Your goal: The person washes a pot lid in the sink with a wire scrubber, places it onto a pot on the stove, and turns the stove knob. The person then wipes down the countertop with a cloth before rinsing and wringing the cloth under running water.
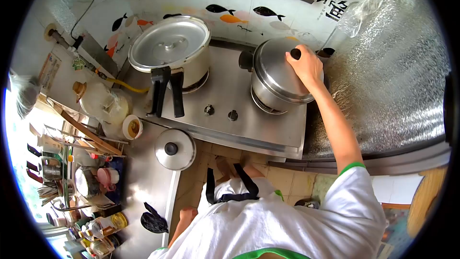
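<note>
On the right burner stands a steel pot (273, 88) with a domed steel lid (275, 64) over it. My right hand (306, 67) reaches across and grips the lid's black knob (295, 53). Whether the lid rests fully on the rim I cannot tell. Low beside my body, by the counter's edge, is my left hand (188, 213); its fingers are mostly hidden. Nearest to it lies a black plastic bag (154, 218) on the counter. A large pressure cooker (170, 50) with black handles occupies the left burner.
The steel gas stove (223, 91) has two knobs in front. A small lid (175, 149) lies on the steel counter (143, 172). A bowl (132, 127), a large jar (105, 105) and racks of bottles and utensils line the left. A foil sheet (383, 76) covers the right side.
</note>
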Demonstrator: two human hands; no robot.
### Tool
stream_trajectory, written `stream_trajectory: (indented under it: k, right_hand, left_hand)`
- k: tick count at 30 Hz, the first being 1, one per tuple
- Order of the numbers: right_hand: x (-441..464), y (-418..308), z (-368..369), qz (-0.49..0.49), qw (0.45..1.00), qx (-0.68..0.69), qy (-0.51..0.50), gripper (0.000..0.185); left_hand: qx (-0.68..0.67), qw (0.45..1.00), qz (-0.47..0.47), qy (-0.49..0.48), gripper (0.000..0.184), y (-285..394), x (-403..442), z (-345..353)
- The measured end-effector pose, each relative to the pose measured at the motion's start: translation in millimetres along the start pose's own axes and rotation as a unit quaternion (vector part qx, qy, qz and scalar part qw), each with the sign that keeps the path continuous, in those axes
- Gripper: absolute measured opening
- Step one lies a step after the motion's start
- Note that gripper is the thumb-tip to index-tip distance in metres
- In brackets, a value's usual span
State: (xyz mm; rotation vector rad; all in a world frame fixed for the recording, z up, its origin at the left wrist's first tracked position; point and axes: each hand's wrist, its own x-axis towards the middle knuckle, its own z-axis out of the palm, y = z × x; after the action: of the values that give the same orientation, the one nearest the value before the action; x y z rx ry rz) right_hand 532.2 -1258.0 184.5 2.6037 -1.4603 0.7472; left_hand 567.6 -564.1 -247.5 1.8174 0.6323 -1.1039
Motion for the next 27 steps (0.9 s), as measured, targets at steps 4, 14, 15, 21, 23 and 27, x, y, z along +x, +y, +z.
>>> stream_trajectory:
  k: [4,14,15,21,23,27]
  right_hand:
    - [1,-2,9,0.012,1.0,-0.001,-0.005,0.038]
    - [-17,7,-36,-0.23,0.957,0.07,0.16,0.046]
    - [-27,0,-41,-0.22,0.952,0.116,0.177,0.042]
    - [-148,-52,-27,-0.081,0.802,0.556,-0.202,0.022]
    - [-174,-70,-20,-0.136,0.813,0.497,-0.272,0.022]
    - [-198,-97,-15,-0.07,0.814,0.493,-0.298,0.022]
  left_hand:
    - [0.095,0.995,-0.03,-0.004,0.016,110,-111,33]
    - [0.241,0.938,0.239,-0.066,0.035,236,-156,78]
    - [0.152,0.952,0.246,-0.095,0.036,255,-155,84]
    - [-0.153,0.934,0.299,-0.121,0.042,471,-194,84]
    - [-0.288,0.877,0.342,-0.177,0.045,528,-154,66]
    - [-0.534,0.744,0.335,-0.223,0.058,648,-79,32]
